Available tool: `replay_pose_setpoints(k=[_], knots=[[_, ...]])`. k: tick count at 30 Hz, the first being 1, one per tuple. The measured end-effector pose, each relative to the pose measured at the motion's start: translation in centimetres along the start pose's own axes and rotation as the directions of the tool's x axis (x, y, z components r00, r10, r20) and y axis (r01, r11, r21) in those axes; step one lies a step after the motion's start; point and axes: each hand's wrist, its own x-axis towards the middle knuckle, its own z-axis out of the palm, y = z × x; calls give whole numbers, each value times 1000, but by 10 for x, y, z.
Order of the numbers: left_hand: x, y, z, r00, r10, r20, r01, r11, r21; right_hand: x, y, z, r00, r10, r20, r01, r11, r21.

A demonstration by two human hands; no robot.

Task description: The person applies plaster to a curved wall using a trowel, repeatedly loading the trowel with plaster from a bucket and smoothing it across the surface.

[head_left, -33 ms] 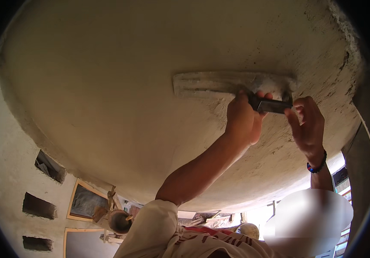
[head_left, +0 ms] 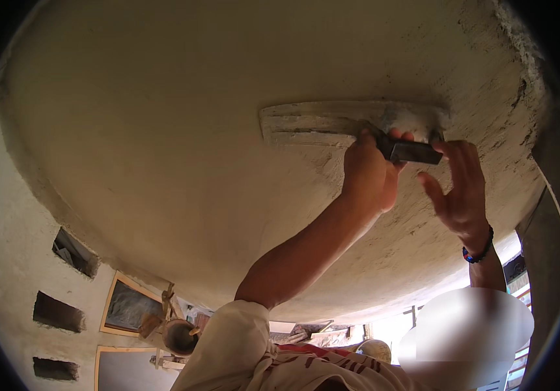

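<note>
Left hand (head_left: 366, 173) grasps trowel handle (head_left: 417, 154), likely keeping blade (head_left: 316, 120) flat to plaster (head_left: 163, 143) | right hand (head_left: 463, 202) spread by handle's end

Trowel (head_left: 348, 116), one: long, narrow blade, smeared with pale residue; dark, box-shaped handle (head_left: 417, 153) below its right-hand portion, gripped. Seen from where I stand, blade up against the overhead plaster (head_left: 182, 124), length running left to right.

Plaster: drab tan, smooth leftward, rough and pitted rightward.
</note>
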Motion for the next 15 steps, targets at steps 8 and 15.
replay_pose_setpoints(k=[8,15], knots=[[16,19,68,975,141,171,-171,970,174,85,18,-42,940,-336,62,341,930,-137],[25,32,146,969,106,224,-220,781,585,116,83,-43,996,37,-86,-49,988,-148]])
